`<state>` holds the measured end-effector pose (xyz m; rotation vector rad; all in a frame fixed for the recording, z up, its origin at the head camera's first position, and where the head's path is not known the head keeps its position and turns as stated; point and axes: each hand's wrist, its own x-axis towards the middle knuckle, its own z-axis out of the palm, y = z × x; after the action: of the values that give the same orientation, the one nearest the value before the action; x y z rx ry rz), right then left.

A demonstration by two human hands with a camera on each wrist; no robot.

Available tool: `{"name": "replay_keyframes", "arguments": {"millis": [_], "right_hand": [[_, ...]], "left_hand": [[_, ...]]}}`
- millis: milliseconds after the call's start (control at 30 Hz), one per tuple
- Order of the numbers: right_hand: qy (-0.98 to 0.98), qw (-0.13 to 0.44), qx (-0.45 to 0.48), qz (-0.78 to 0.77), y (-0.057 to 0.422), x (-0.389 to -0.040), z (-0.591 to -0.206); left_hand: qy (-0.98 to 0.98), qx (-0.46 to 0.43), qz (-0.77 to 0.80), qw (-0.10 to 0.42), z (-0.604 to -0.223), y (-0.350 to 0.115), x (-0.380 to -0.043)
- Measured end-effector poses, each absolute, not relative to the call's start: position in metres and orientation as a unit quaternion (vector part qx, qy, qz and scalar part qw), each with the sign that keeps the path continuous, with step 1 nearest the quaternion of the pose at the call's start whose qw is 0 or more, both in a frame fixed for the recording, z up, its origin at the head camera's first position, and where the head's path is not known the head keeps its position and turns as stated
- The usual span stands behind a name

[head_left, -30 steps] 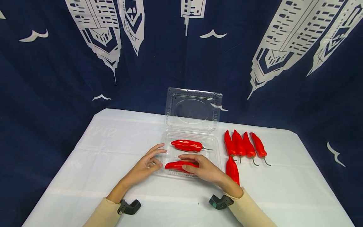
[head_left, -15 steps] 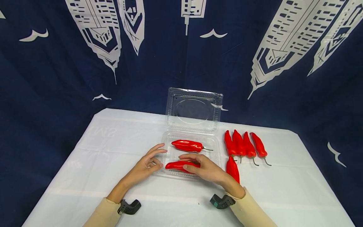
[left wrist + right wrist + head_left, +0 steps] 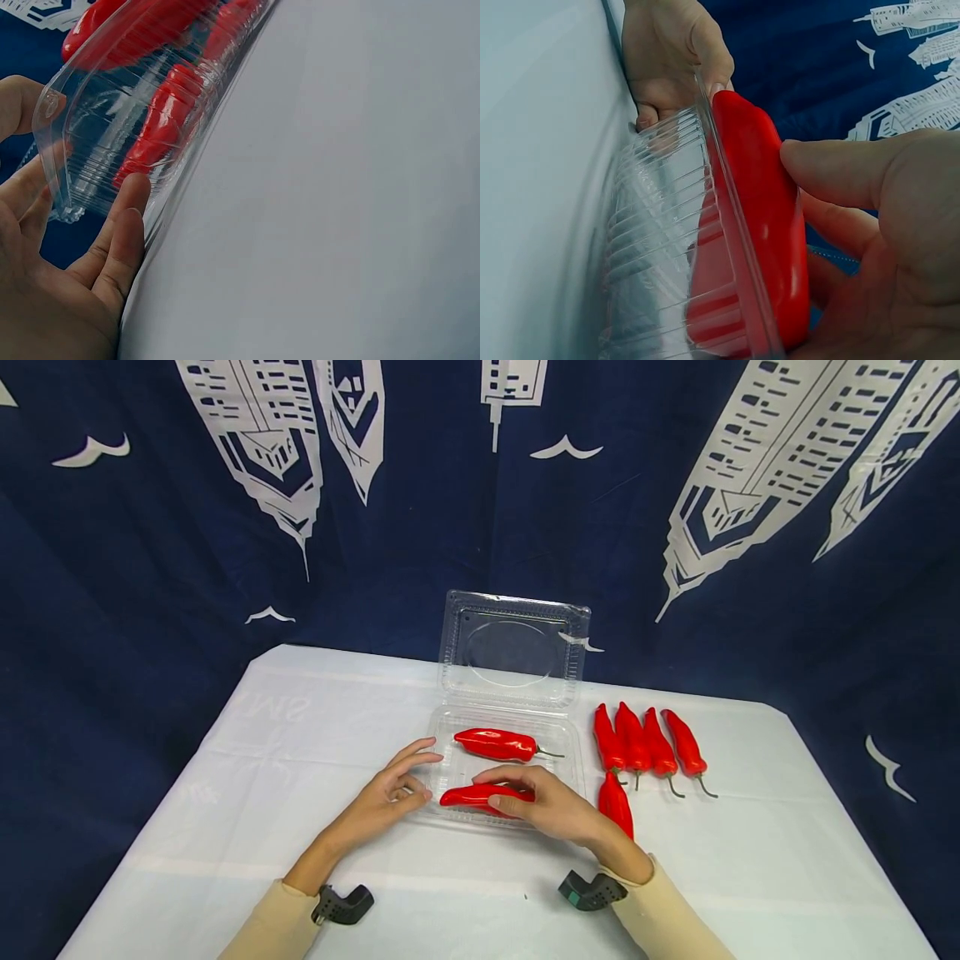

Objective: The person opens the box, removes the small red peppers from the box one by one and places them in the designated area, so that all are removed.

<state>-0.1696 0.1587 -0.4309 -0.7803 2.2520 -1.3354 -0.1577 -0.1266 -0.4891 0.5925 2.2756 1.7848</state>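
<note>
A clear clamshell container (image 3: 442,722) lies on the white table with its lid (image 3: 506,652) raised at the back. My left hand (image 3: 386,795) holds its near left corner; in the left wrist view the thumb is at the rim and fingertips (image 3: 135,187) rest against the ribbed outer wall. My right hand (image 3: 543,802) grips a red chili pepper (image 3: 468,797) over the container's near side, fingers behind and thumb in front. The right wrist view shows this pepper (image 3: 761,195) at rim height. Another red pepper (image 3: 495,745) lies crosswise at the container's back, stem to the right.
Several red peppers (image 3: 632,739) lie in a row right of the container, stems toward me. One more pepper (image 3: 615,810) lies just in front of them, partly behind my right wrist. A dark blue curtain (image 3: 480,527) with white building prints hangs behind the table (image 3: 247,752).
My right hand and the pepper it grips have shifted very slightly to the right. My left hand stays at the container's corner, and the other peppers lie as before.
</note>
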Motion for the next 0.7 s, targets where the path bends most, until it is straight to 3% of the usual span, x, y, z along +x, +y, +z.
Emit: {"name": "replay_keyframes", "arguments": {"millis": [700], "right_hand": [[0.82,0.176,-0.219,-0.498,0.1675,-0.1637,-0.4232]], "left_hand": [[0.766,0.209,0.603,0.085,-0.4892,-0.1258,-0.1579]]}}
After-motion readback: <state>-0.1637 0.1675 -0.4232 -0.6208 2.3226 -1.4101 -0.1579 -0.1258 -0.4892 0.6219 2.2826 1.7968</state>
